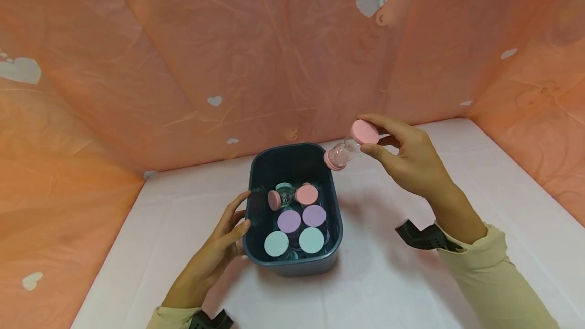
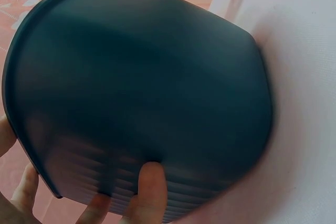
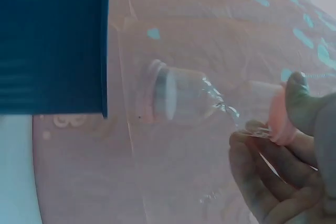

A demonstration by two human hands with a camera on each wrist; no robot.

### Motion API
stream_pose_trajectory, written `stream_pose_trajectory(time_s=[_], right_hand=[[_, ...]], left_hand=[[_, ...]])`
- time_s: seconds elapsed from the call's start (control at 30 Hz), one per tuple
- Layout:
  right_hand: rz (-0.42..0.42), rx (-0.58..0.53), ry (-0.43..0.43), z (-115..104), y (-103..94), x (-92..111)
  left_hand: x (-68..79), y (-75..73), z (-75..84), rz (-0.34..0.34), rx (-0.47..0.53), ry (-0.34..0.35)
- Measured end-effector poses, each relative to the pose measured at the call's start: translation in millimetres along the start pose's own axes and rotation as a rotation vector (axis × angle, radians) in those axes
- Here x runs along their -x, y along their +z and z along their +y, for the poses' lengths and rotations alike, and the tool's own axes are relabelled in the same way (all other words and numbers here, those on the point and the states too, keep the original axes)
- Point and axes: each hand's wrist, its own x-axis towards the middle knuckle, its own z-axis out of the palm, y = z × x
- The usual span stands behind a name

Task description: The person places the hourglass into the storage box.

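My right hand [image 1: 413,159] pinches a sand timer [image 1: 342,154] by one of its pink end caps. The timer's clear, narrow-waisted glass slants down and leftward, its other pink cap close to the bin's upper right rim. In the right wrist view, the glass bulbs and waist of the timer [image 3: 184,98] show plainly. A dark blue bin [image 1: 301,268] stands on the table, and my left hand [image 1: 217,248] rests with extended fingers against its left side. From the left wrist, a fingertip [image 2: 152,182] presses on the bin's ribbed outer wall.
Inside the bin, sand timers with mint caps [image 1: 276,243], purple caps [image 1: 289,221] and a pink cap [image 1: 306,194] stand upright. One timer [image 1: 284,195] lies on its side behind them. A white cloth [image 1: 384,278] covers the table; orange sheets [image 1: 292,55] hang around it.
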Motion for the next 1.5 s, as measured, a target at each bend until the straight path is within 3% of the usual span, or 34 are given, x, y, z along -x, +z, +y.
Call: stream_pose_trajectory(time_s=[0.23, 0.5, 0.97, 1.2, 1.5], right_hand=[[-0.046, 0.004, -0.011, 0.6, 21.7, 3.0], [-0.199, 0.039, -0.016, 0.4, 47.0, 3.7], [-0.383, 0.234, 0.1, 4.8, 67.0, 4.5], [-0.363, 0.333, 0.189, 3.8, 73.0, 3.6], [-0.304, 0.42, 0.222, 0.0, 76.6, 3.4]], left_hand=[[-2.0, 1.9, -2.6, -0.017, 0.002, -0.004], [-2.7, 3.6, -1.3, -0.006, -0.005, -0.011], [-4.1, 4.6, 0.0, -0.01, 0.002, -0.016], [-3.2, 5.4, 0.3, -0.006, -0.005, -0.014], [-1.6, 5.8, 1.9, 0.002, -0.013, -0.016]])
